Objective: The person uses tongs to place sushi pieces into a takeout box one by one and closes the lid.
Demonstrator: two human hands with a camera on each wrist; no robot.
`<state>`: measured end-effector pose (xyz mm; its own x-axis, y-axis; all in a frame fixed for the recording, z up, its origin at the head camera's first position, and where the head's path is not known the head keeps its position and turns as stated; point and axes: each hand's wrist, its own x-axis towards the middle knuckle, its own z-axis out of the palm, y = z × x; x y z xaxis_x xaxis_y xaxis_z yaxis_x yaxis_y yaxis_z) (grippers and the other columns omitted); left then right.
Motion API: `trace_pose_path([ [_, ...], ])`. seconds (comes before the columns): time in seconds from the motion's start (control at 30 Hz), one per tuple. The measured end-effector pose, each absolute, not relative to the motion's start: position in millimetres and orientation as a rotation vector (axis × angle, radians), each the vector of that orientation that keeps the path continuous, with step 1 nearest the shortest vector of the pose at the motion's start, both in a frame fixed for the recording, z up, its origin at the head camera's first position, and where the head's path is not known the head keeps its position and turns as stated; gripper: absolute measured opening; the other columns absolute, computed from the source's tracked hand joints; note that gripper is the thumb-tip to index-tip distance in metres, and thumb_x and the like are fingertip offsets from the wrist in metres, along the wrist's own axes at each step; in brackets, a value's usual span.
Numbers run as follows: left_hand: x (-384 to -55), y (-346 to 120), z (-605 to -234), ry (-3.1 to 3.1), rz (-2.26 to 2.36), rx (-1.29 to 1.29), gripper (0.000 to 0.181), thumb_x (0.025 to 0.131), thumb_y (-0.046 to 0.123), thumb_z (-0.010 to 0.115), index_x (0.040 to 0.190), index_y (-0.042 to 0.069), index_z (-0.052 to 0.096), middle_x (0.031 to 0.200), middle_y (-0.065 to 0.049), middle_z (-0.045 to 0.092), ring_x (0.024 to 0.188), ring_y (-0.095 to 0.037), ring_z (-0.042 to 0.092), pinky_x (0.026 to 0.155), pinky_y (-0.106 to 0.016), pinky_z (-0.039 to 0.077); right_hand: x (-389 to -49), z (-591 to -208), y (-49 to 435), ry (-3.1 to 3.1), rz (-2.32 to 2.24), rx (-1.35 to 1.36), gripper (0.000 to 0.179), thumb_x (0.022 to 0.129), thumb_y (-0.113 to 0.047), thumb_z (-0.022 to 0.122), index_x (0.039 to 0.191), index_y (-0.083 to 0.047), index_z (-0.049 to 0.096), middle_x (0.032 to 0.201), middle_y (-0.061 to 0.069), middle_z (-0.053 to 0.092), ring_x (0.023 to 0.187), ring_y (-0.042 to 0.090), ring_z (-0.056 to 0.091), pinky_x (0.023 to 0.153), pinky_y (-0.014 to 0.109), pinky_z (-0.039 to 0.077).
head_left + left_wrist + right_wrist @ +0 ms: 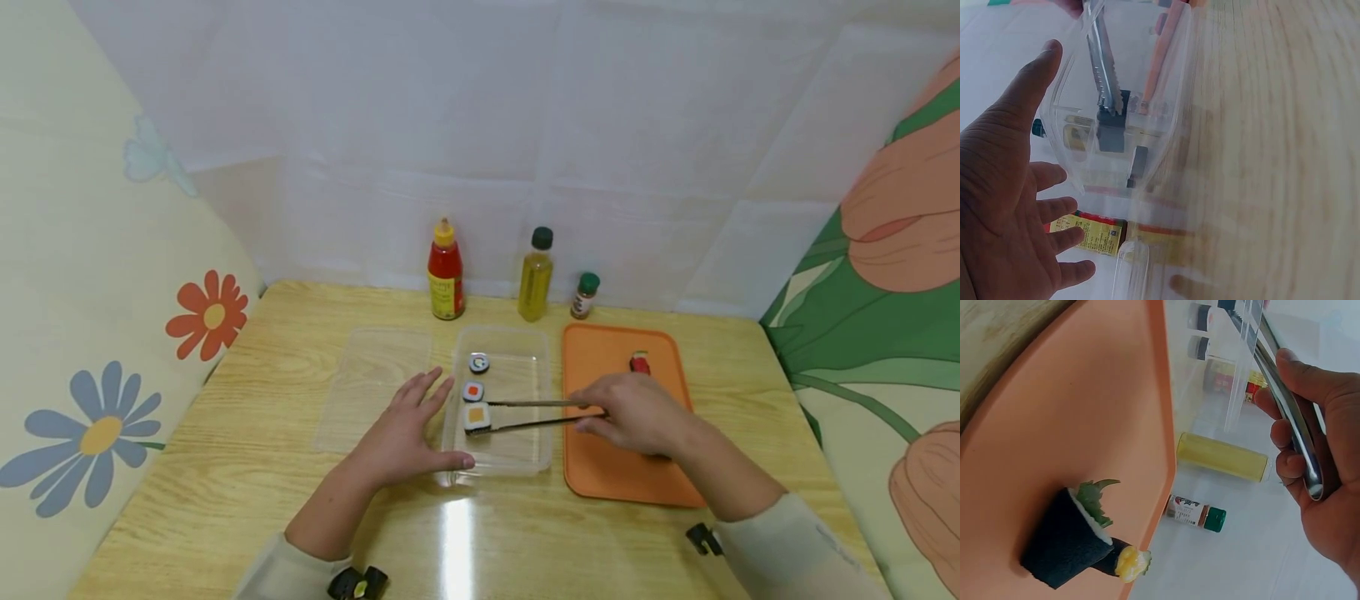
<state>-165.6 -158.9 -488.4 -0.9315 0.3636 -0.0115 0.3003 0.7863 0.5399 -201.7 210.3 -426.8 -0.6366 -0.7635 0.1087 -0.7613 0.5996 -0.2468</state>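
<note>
My right hand [637, 412] grips metal tongs [536, 404] above the orange tray. Their tips reach left into a clear plastic container [517, 457], one on each side of a sushi roll with a yellow centre [477, 416]. Behind it in the container lie a sushi roll with an orange-red centre [472, 391] and a smaller round sushi roll [478, 362]. My left hand [397, 437] is spread beside the container's left wall, thumb near its front corner. The left wrist view shows that palm [1004, 206] holding nothing.
On the orange tray [1085, 394] lie a black-wrapped hand roll with green leaf [1066, 540] and a yellow-topped piece [1130, 562]. A clear lid [375, 367] lies left of the container. Behind stand a red sauce bottle [446, 279], an oil bottle [535, 279] and a green-capped jar [584, 297].
</note>
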Motion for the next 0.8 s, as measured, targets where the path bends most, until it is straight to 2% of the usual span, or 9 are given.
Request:
trace_pose_path([
  [0.3,-165,-159,-487,2.857,0.847,0.543,0.126,0.069,0.087,0.072,0.165,0.015,0.031,0.172,-0.010,0.018,0.157,-0.042,0.013,0.113,-0.069,0.034,-207,-417,196,2.757,-0.324,-1.399,0.035,0.097,-0.032,0.076,0.125,-0.011,0.076,0.116,0.003,0.076,0.103,0.020,0.073,0.085,0.042,0.060],
  [0.8,-165,-158,-486,2.857,0.833,0.537,0.126,0.069,0.087,0.071,0.165,0.016,0.031,0.172,-0.010,0.018,0.157,-0.041,0.012,0.114,-0.068,0.034,-209,-412,184,2.733,-0.224,-1.329,0.034,0.096,-0.028,0.077,0.126,-0.013,0.076,0.116,0.003,0.076,0.104,0.021,0.072,0.087,0.043,0.059],
])
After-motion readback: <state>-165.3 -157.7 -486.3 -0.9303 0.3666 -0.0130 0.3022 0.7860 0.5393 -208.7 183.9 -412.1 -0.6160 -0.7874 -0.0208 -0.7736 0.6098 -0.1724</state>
